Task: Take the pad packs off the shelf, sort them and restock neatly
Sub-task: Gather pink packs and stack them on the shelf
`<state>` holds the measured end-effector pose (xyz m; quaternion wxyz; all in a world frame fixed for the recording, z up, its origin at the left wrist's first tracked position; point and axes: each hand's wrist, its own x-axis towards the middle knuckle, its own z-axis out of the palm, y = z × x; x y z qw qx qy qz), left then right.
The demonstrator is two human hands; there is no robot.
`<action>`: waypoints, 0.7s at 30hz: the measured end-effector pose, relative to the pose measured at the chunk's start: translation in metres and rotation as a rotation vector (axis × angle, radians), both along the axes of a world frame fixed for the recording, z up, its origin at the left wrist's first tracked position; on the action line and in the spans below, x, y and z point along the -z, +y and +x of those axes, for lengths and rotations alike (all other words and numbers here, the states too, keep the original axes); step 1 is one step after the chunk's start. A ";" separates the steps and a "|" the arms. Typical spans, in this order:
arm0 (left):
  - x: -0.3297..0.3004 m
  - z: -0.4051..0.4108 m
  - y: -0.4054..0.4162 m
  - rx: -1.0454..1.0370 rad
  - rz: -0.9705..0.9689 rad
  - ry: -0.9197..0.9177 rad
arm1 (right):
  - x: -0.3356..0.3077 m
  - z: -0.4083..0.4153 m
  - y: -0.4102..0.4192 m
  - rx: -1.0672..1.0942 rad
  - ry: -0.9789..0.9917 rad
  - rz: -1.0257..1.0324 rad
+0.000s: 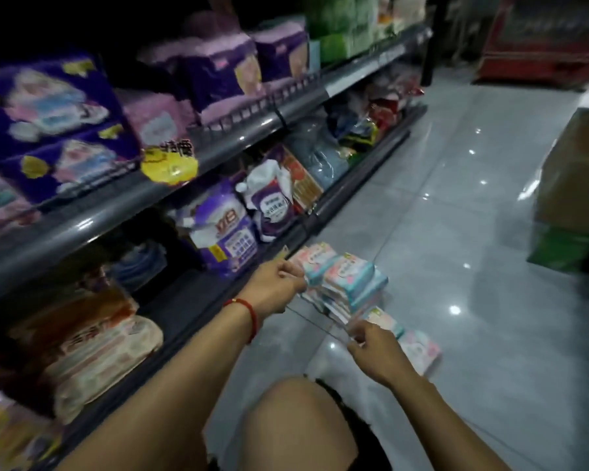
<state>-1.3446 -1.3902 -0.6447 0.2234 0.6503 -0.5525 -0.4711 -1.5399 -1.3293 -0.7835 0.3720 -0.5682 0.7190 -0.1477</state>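
Observation:
A pile of pink and light-blue pad packs [346,283] lies on the tiled floor beside the bottom shelf [191,314]. My left hand [278,287] pinches the near-left edge of the pile. My right hand [374,351] pinches the corner of a flat pad pack [419,348] lying just in front of the pile. A thin clear film edge seems to stretch between both hands. Part of the bottom shelf beside the pile is dark and bare. The picture is blurred.
Purple and pink packs [48,124] fill the upper shelves. Purple refill pouches [228,232] and orange-and-white packs [92,341] stand on the lower shelf. Cardboard boxes [575,171] sit at the right on the glossy floor. My knee [296,423] is below my hands.

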 end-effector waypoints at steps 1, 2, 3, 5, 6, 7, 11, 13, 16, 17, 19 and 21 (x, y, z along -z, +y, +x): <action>0.006 -0.004 -0.011 -0.007 0.066 0.015 | 0.010 -0.005 -0.001 0.028 0.002 0.031; 0.015 -0.005 -0.023 -0.017 0.133 0.044 | 0.021 -0.009 -0.002 0.053 0.008 0.061; 0.027 -0.006 -0.033 -0.028 0.186 0.080 | 0.031 -0.012 -0.003 0.075 0.022 0.100; 0.058 -0.006 -0.051 -0.060 0.265 0.102 | 0.048 -0.015 -0.008 0.107 0.055 0.161; 0.076 -0.007 -0.059 -0.073 0.300 0.094 | 0.055 -0.016 -0.014 0.127 0.077 0.176; 0.092 -0.009 -0.067 -0.085 0.333 0.085 | 0.059 -0.016 -0.022 0.155 0.095 0.178; 0.141 -0.022 -0.109 -0.151 0.342 0.069 | 0.065 -0.013 -0.079 0.278 0.081 -0.019; 0.162 -0.025 -0.133 -0.214 0.258 0.066 | 0.064 -0.009 -0.116 0.296 0.086 -0.118; 0.192 -0.031 -0.159 -0.282 0.222 0.051 | 0.066 -0.005 -0.170 0.208 0.197 -0.074; 0.208 -0.032 -0.168 -0.302 0.232 0.072 | 0.069 -0.006 -0.185 0.147 0.261 -0.037; 0.226 -0.034 -0.181 -0.319 0.222 0.077 | 0.077 -0.012 -0.208 0.055 0.354 0.027; 0.230 -0.040 -0.188 -0.342 0.233 0.072 | 0.085 -0.017 -0.218 0.045 0.341 0.083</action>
